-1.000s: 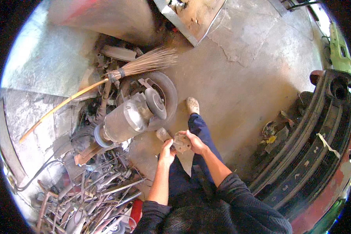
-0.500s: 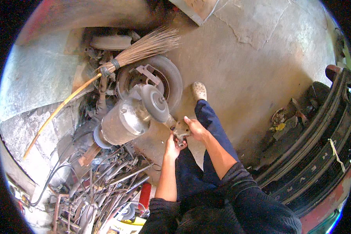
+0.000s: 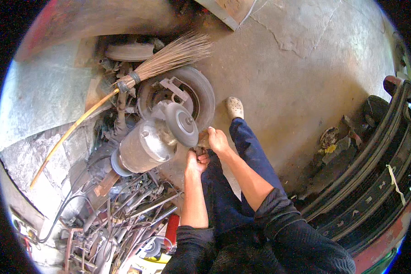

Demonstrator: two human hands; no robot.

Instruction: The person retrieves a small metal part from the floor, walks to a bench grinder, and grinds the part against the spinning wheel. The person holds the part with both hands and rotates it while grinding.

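A bench grinder (image 3: 146, 144) with a silver-grey rounded motor body stands left of my hands. Its dark grinding wheel (image 3: 181, 124) faces me at the body's right end. Just below and right of the wheel, my left hand (image 3: 197, 162) and my right hand (image 3: 218, 140) are both closed on a worn metal bracket (image 3: 202, 142). The bracket is close against the wheel's lower edge, but I cannot tell whether they touch. My fingers and the wheel hide most of the bracket.
Behind the grinder lies a tyre (image 3: 205, 98), with a straw broom (image 3: 169, 59) leaning over scrap parts. Metal rods and scrap (image 3: 123, 214) crowd the lower left. Dark car bumpers (image 3: 360, 182) line the right side. My shoe (image 3: 234, 108) rests on the concrete floor (image 3: 287, 91).
Both hands have moved up and slightly left, bringing the bracket from below the wheel to its lower edge. My fingers now cover more of the bracket.
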